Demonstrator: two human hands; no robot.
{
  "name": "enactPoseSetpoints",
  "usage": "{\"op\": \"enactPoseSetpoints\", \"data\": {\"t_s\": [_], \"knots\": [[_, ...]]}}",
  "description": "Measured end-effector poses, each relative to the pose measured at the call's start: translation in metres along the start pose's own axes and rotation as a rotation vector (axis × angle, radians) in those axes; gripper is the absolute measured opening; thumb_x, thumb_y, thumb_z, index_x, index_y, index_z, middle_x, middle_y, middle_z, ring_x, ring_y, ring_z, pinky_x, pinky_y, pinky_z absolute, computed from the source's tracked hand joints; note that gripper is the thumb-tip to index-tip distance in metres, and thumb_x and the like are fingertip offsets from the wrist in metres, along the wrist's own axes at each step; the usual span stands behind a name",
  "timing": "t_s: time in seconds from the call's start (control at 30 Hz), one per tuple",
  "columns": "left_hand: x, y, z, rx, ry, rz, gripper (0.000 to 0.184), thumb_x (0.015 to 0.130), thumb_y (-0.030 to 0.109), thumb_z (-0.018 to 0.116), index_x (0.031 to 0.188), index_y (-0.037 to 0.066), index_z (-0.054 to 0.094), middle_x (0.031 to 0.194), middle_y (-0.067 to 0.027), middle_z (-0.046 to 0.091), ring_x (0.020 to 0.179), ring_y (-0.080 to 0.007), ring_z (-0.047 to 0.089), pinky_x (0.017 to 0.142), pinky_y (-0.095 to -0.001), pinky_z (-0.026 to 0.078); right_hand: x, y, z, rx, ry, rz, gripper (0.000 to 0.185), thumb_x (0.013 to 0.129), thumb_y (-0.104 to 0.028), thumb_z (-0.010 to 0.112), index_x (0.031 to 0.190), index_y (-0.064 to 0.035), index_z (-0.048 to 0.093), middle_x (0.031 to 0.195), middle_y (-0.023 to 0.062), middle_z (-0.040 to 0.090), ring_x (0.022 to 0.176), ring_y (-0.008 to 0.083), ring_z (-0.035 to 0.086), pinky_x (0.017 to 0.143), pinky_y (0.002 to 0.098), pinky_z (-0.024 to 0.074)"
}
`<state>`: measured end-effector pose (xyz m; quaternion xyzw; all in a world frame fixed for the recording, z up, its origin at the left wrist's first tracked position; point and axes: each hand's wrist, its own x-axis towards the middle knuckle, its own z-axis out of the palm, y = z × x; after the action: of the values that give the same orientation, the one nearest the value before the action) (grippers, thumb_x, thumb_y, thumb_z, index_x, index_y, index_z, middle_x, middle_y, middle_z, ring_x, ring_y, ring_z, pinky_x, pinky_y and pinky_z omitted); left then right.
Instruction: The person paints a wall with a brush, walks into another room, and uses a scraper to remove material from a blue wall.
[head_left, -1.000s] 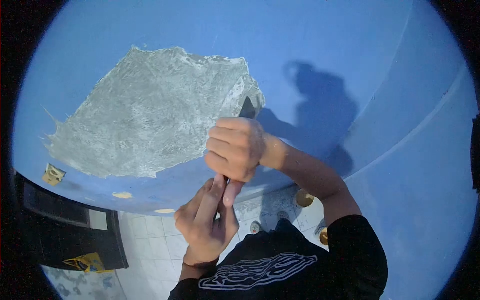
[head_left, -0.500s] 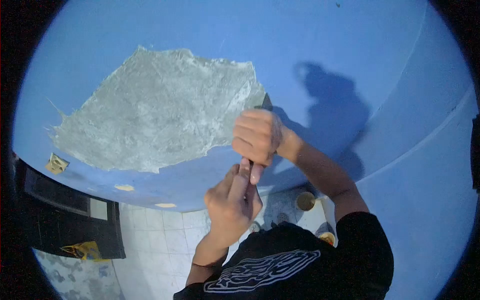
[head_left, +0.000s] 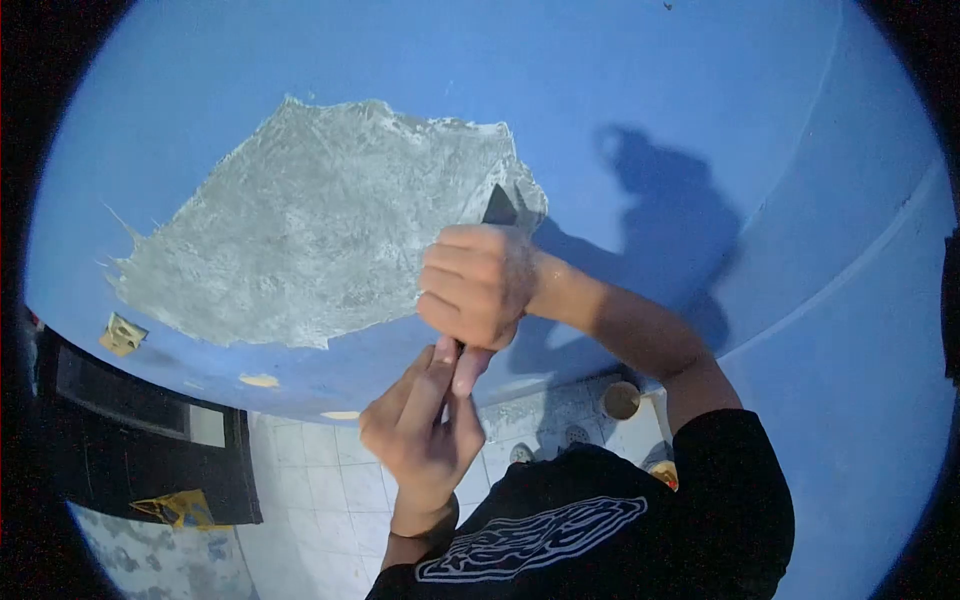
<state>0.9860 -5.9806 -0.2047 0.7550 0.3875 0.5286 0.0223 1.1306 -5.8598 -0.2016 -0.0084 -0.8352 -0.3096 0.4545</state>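
Note:
A scraper with a dark pointed blade (head_left: 500, 207) lies against the right part of a rough grey patch (head_left: 300, 225) on the blue wall. Wrapped round its handle just below the blade is my right hand (head_left: 475, 285), knuckles facing the camera. My left hand (head_left: 425, 425) is lower down, its fingers closed at the lower end of the handle, touching the right hand's thumb. Most of the handle is hidden by the hands.
A socket-like fitting (head_left: 123, 334) sits on the wall at left. Below it are a dark door or cabinet (head_left: 130, 430) and a yellow bag (head_left: 182, 508). A round bucket (head_left: 620, 400) and another container (head_left: 663, 473) stand on the tiled floor (head_left: 330, 490).
Both hands and the scraper first shifted right to the patch's right edge, then came back left over the grey area. The grip looks the same throughout. The view moved slightly.

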Motion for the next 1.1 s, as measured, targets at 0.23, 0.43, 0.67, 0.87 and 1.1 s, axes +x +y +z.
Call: {"op": "enactPoseSetpoints", "data": {"t_s": [0.23,0.43,0.67,0.87,1.1], "knots": [[0.013,-0.002,0.028,-0.041,-0.134,0.094,0.021,0.075,-0.003,0.064,0.095,-0.004,0.068,0.082,-0.0164,0.067,0.055,-0.0181,0.061,0.054,-0.0253,0.047,-0.030,0.013,-0.038,-0.029,-0.090,0.062,0.060,0.090,-0.058,0.039,0.054,-0.0087,0.036,0.056,0.0040,0.033,0.048,0.0200,0.039,0.044,0.0308,0.0312],[0.005,0.021,-0.021,-0.013,0.012,-0.110,0.017,0.077,-0.002,0.066,0.093,-0.003,0.070,0.083,-0.0150,0.065,0.056,-0.0210,0.059,0.051,-0.0254,0.045,0.023,-0.004,-0.018,-0.027,-0.043,0.037,0.052,0.082,-0.052,0.050,0.055,-0.0094,0.037,0.057,0.0021,0.036,0.049,0.0180,0.040,0.045,0.0308,0.0324],[0.030,0.012,0.011,0.020,0.003,0.013,0.020,0.073,-0.009,0.063,0.093,-0.006,0.069,0.070,-0.0126,0.057,0.061,-0.0201,0.061,0.053,-0.0282,0.045,0.004,0.034,-0.016,0.035,0.003,0.022,0.056,0.082,-0.057,0.050,0.056,-0.0091,0.037,0.057,0.0023,0.036,0.049,0.0189,0.040,0.046,0.0316,0.0329],[0.023,0.014,-0.011,0.054,0.051,0.056,0.023,0.072,-0.010,0.064,0.094,-0.006,0.068,0.077,-0.0140,0.061,0.062,-0.0193,0.063,0.051,-0.0270,0.046,0.017,0.017,-0.008,-0.045,-0.031,0.010,0.068,0.087,-0.069,0.038,0.056,-0.0083,0.036,0.056,0.0035,0.034,0.048,0.0214,0.039,0.046,0.0320,0.0324],[0.025,0.006,-0.010,0.033,0.040,0.065,0.032,0.067,-0.011,0.064,0.098,-0.004,0.068,0.079,-0.0128,0.061,0.058,-0.0193,0.062,0.050,-0.0265,0.046,0.019,0.018,-0.015,-0.005,-0.080,0.027,0.062,0.086,-0.062,0.045,0.054,-0.0086,0.041,0.054,0.0022,0.040,0.049,0.0188,0.044,0.048,0.0318,0.0367]]}}
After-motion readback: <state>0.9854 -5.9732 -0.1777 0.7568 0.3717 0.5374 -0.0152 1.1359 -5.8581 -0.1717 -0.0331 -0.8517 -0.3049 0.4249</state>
